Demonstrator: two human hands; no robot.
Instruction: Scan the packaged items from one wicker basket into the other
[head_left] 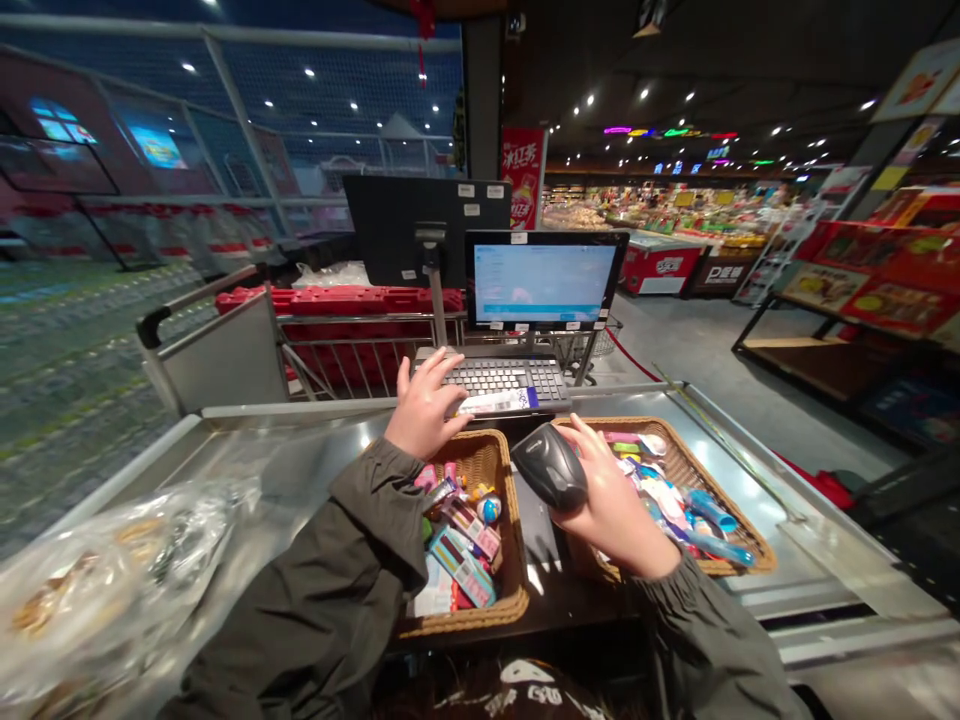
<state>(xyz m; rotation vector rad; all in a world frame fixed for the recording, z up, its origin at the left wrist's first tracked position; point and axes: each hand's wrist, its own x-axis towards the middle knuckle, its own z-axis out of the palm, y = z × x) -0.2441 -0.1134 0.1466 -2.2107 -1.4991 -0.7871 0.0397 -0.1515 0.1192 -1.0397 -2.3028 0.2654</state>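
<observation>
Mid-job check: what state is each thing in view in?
Left grip: open, at keyboard's left end
Right grip: closed around scanner
Scanner: held
Keyboard: partly covered
Front screen: lit
Rear monitor: back turned, display hidden
Left basket: uncovered, holding small packages
Right basket: uncovered, holding small goods
Plastic bag: filled; whether sealed, can't tell

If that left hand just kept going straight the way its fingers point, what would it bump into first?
Most likely the black keyboard: the left hand's fingers already reach over its left end. Whether they touch the keys or hover just above is unclear.
</observation>
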